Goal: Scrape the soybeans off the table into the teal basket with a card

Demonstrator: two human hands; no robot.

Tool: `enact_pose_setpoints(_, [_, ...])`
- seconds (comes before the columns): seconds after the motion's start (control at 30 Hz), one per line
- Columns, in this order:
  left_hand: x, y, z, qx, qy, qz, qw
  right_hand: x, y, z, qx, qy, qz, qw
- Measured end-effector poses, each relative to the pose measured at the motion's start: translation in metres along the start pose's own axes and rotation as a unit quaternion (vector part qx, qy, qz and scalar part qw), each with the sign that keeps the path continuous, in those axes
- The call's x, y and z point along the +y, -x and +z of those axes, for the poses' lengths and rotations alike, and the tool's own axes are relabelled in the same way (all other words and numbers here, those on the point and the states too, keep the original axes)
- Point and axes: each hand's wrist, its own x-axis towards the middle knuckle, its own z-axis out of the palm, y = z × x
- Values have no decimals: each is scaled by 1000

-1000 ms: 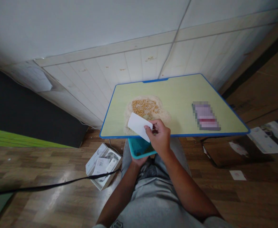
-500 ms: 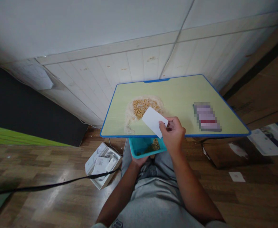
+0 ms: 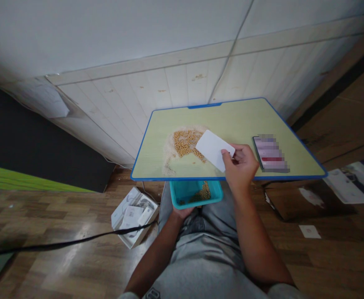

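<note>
A heap of yellow-brown beans (image 3: 184, 142) lies on the light green table (image 3: 240, 120), with pale fine grains (image 3: 168, 155) around its left and back sides. My right hand (image 3: 241, 164) pinches a white card (image 3: 214, 148) between thumb and fingers. The card's left edge meets the right side of the beans. Below the table's front edge, my left hand (image 3: 183, 212) supports a teal tray (image 3: 177, 203) from underneath, its fingers mostly hidden by it. Inside the tray, more beans (image 3: 204, 192) are gathered toward the right.
A phone with a blurred screen (image 3: 270, 153) lies on the table's right part. An open white box (image 3: 135, 218) stands on the floor at the left, near a black strap (image 3: 76, 245). A cardboard box (image 3: 309, 199) is at the right. The wall borders the table's back.
My right hand and the card have moved right and slightly back. More beans show in the tray, which sits slightly further right. Some beans now trail toward the table's front.
</note>
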Motion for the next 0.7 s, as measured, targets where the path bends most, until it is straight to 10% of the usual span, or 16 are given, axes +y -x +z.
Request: enact_pose_setpoints(0.7, [22,11,1,-76,62,-16,995,-4,-12,-8,-85,32,-49,995])
